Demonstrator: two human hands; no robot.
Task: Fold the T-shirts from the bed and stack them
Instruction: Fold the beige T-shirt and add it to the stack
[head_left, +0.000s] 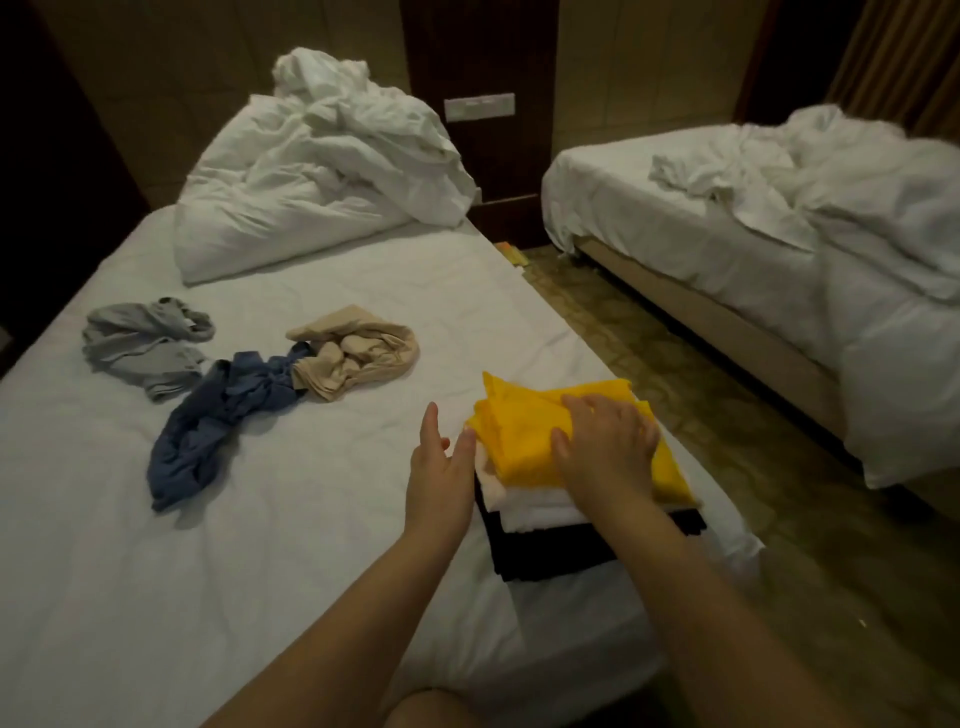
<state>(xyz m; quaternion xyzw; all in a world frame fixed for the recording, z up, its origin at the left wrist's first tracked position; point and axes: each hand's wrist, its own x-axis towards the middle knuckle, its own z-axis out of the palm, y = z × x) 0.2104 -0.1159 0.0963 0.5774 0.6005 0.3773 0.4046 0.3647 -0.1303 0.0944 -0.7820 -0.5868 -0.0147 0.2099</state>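
Here, bed (260, 519) (2nd bed (649, 218) beside); left hand (441, 467) released, right hand (608, 447) flat on T-shirt (519, 415).

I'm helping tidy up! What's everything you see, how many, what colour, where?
yellow T-shirt: 1, yellow, top of stack, right edge of bed
white folded shirts: count unclear, white, under it
black folded shirts: count unclear, black, stack bottom
grey T-shirt: 1, grey, crumpled, bed's left
blue T-shirt: 1, blue, crumpled, mid-bed
beige T-shirt: 1, beige, crumpled, touching blue
duvet: 1, white, heaped, bed's far end
second bed: 1, white, right
left hand: 1, beside stack
right hand: 1, on yellow T-shirt
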